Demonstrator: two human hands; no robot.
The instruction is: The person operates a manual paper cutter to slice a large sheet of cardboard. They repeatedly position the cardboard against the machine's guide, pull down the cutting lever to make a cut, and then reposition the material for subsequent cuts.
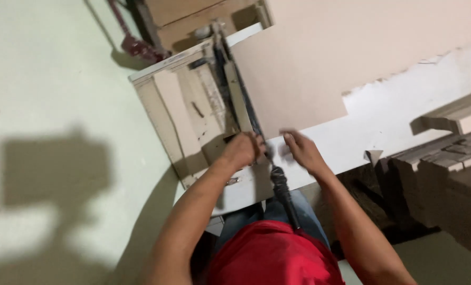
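A paper cutter (193,113) with a pale base stands on a white table (383,121). Its long dark cutter arm (241,89) runs down towards me and ends in a black handle (282,186) over my lap. To the right of the arm a large beige sheet (304,68) lies on the table. My left hand (243,150) is curled against the left side of the arm, and blur hides whether it grips anything. My right hand (301,150) lies flat, fingers spread, on the table at the sheet's near edge, just right of the arm.
Wooden furniture (193,21) and a dark red tool (135,45) stand beyond the cutter. At the right are a stack of rough grey blocks (446,163) and a pale slab (462,116). Pale floor (50,95) with my shadow lies to the left.
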